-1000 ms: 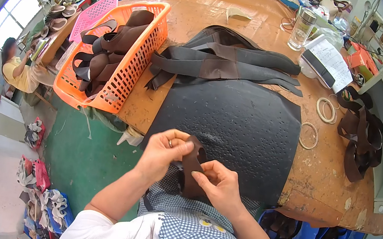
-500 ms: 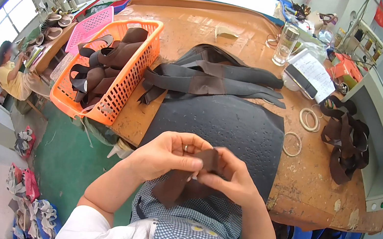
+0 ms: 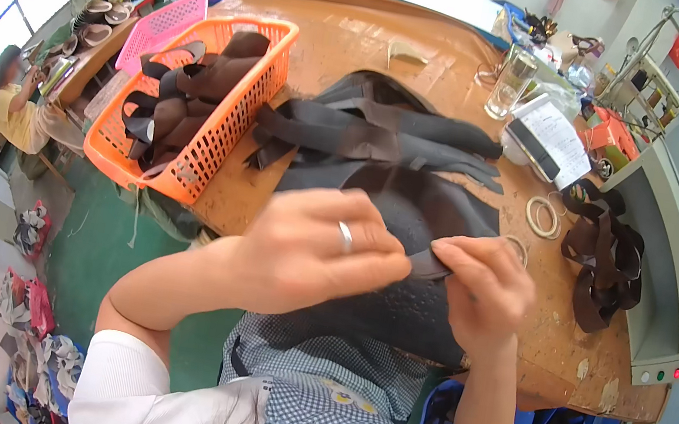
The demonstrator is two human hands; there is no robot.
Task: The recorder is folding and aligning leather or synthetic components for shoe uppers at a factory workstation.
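Note:
A dark brown fabric strip [image 3: 448, 213] arcs blurred over the black padded sheet [image 3: 325, 306], its end stretched between my two hands. Thumb and fingers of my right hand [image 3: 491, 287] pinch this strip at the tips. My left hand [image 3: 316, 248], with a ring on one finger, is closed with its fingertips at the strip's other side, slightly smeared by motion. Just beyond the hands, long black and brown strips [image 3: 367, 142] lie in a pile across the sheet.
An orange basket [image 3: 280, 50] with brown pieces stands at left, by a pink basket [image 3: 156, 31]. At right lie tape rings [image 3: 542, 216], a brown strip bundle [image 3: 604, 260], a paper sheet [image 3: 565, 145], a glass [image 3: 510, 87] and a grey machine [image 3: 664, 269]. A person [image 3: 17, 107] sits far left.
Both hands have risen and moved forward from my lap to over the black sheet, the right one further right. The brown strip, bunched between them before, now loops out ahead of the hands.

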